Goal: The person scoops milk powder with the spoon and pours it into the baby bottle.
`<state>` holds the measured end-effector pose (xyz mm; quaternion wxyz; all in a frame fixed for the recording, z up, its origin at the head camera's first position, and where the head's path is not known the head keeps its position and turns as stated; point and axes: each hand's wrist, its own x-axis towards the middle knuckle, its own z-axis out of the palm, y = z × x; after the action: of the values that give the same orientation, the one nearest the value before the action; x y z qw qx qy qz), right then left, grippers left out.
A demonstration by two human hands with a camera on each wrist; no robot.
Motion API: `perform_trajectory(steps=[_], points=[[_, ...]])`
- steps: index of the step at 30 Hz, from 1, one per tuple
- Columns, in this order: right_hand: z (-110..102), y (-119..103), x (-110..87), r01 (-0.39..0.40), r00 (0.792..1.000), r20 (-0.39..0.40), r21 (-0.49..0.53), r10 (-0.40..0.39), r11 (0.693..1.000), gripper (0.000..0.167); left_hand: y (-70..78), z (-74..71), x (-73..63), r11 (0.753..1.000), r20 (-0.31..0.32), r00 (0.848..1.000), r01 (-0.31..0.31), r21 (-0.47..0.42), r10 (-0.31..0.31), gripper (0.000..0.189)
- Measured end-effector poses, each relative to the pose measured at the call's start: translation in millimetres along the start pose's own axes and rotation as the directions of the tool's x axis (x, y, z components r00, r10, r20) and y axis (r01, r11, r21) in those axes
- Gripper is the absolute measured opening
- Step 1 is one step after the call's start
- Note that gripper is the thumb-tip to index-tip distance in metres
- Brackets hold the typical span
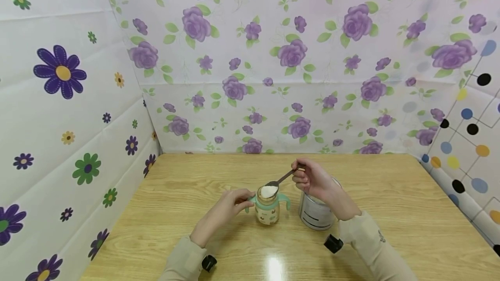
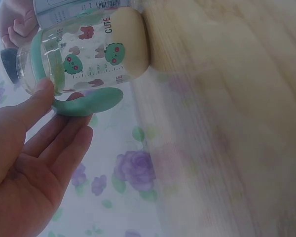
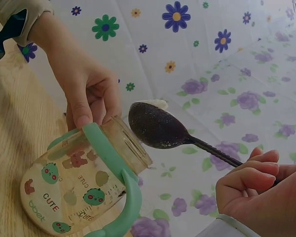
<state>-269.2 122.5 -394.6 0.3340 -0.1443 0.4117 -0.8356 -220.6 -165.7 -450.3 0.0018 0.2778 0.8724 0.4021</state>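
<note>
A clear baby bottle (image 1: 267,217) with cartoon prints and the word CUTE stands uncapped on the table. My left hand (image 1: 228,206) pinches one of its green handles (image 2: 84,105), thumb on one side and fingers on the other. My right hand (image 1: 317,182) grips a dark spoon (image 3: 160,126) by the end of its handle. White powder (image 1: 268,191) is heaped in the spoon's bowl, right over the bottle's open neck (image 3: 133,143). Below my right forearm stands an open metal can (image 1: 315,217), its top partly hidden by that hand.
The wooden table (image 1: 187,185) meets a purple-flowered wall covering (image 1: 234,112) at the back. Daisy-printed covering (image 1: 58,120) hangs at the left, dotted covering (image 1: 468,151) at the right. Each wrist wears a black device (image 1: 333,243).
</note>
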Motion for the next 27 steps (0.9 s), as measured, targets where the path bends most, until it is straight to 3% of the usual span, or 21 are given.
perform_trajectory(steps=[11,17,22,27], points=[[2,1,0.6,0.007,0.999,-0.052,-0.046,-0.009,0.999,0.05,-2.3,0.7,-0.9,1.0,0.0,1.0,0.002,-0.004,-0.002,0.024],[5,5,0.4,0.038,0.994,-0.093,-0.125,-0.05,0.991,0.046,-2.5,1.3,-1.1,1.0,0.0,1.0,0.004,0.0,-0.004,0.024],[13,8,-0.5,0.048,0.987,-0.132,-0.267,-0.086,0.963,0.04,-1.4,1.0,-0.5,1.0,-0.007,1.0,-0.006,0.003,0.006,0.024],[21,11,-1.3,0.03,0.981,-0.158,-0.433,-0.108,0.901,0.036,-0.8,-0.1,0.2,1.0,0.0,1.0,-0.01,-0.005,0.01,0.026]])
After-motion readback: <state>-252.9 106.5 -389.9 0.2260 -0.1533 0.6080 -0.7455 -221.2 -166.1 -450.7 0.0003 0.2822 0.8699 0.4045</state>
